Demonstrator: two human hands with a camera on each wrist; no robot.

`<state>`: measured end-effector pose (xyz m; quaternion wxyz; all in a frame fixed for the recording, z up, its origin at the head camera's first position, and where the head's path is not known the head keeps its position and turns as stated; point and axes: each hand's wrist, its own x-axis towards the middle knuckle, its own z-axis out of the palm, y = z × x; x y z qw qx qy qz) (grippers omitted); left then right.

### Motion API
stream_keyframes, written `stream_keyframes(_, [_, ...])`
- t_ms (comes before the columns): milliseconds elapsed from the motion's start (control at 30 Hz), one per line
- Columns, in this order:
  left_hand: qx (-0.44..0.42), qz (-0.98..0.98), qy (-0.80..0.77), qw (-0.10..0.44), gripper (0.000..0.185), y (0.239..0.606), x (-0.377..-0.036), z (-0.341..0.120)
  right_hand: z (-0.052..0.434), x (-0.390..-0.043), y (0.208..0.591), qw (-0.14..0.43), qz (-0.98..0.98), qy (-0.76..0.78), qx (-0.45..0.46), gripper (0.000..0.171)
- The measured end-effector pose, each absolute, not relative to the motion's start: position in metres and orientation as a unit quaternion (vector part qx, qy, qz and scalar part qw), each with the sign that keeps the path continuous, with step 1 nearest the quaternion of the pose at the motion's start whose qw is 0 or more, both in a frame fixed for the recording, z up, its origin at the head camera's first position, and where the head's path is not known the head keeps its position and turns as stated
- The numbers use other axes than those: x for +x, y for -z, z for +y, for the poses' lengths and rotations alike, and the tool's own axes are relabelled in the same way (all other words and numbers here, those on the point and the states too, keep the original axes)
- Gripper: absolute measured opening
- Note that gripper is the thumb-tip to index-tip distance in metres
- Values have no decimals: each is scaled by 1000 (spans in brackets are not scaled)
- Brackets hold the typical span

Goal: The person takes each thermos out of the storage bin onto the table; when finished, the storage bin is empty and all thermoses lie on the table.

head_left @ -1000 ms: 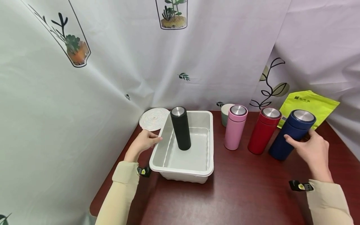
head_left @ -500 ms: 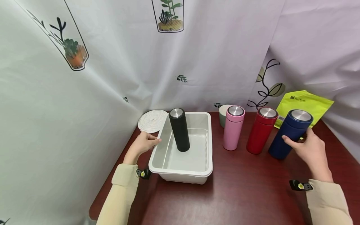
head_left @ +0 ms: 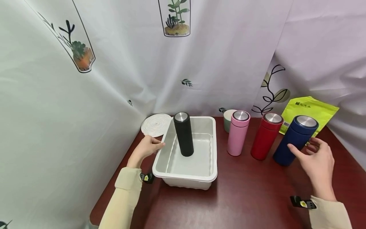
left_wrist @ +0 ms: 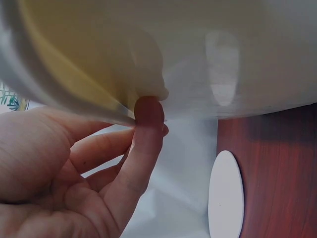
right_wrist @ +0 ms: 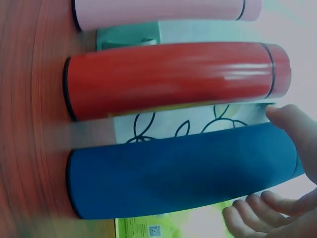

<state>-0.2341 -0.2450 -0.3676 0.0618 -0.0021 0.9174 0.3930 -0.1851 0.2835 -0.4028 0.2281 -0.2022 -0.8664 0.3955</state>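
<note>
My left hand (head_left: 147, 147) pinches the left rim of a pale grey plastic basin (head_left: 186, 175) between thumb and fingers. Inside that basin a black thermos (head_left: 184, 136) with a steel-topped lid stands upright. At the right, my right hand (head_left: 318, 156) is spread around a blue thermos (head_left: 294, 136) that stands on the table. Its thumb (right_wrist: 287, 116) lies along the near side of the lid end, and its relaxed fingers (right_wrist: 257, 213) stand off the other side in the right wrist view. A red thermos (head_left: 266, 138) and a pink thermos (head_left: 238, 135) stand upright to its left.
A green cup (head_left: 227, 122) stands behind the pink thermos. Behind the blue one leans a yellow-green pouch (head_left: 317, 109). A round woven white mat (head_left: 155, 124) lies at the basin's back left. Printed curtains border the dark red table (head_left: 243, 200).
My right hand's fingers have loosened from around the blue thermos, and the hand has drawn slightly back toward me. The left hand stays at the basin rim.
</note>
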Motion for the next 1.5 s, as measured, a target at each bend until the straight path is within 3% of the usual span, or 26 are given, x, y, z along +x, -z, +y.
stream_keyframes(167, [-4, 919, -389, 62, 26, 367, -233, -244, 272, -176, 404, 288, -816, -451, -219, 69])
stream_keyframes(333, [-7, 922, -382, 58, 26, 366, -233, -244, 258, -173, 406, 351, -785, -488, -149, 50])
stream_keyframes(433, [-7, 922, -382, 58, 26, 366, -233, -244, 252, -173, 405, 360, -782, -498, -104, 44])
stream_keyframes(1500, [-7, 921, -385, 56, 27, 367, -233, -243, 173, -198, 404, 224, -810, -541, 35, 40])
